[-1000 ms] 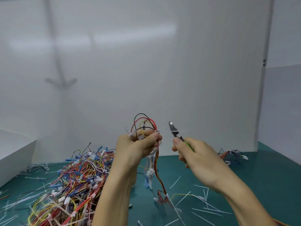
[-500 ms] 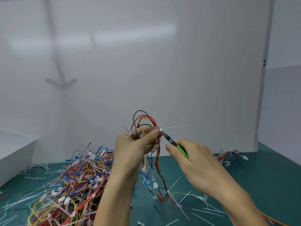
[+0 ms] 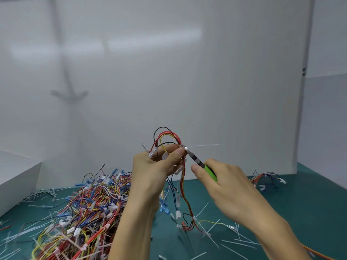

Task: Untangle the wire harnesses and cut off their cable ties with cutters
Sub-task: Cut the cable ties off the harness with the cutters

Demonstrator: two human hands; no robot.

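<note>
You are pinching the looped wire harness (image 3: 167,136) between your left hand's (image 3: 152,171) curled fingers and thumb, raised above the table's (image 3: 304,212) near middle, presenting its cable tie (image 3: 206,145) to the green-handled cutters (image 3: 197,163) that your right hand (image 3: 227,186) is gripping with wrapped fingers.

No readable text, no labels or brands, connector markings perhaps too small

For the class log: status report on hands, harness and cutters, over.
Left hand holds harness aloft. Right hand holds cutters, tips at cable tie. Nothing between tips and tie.
</note>
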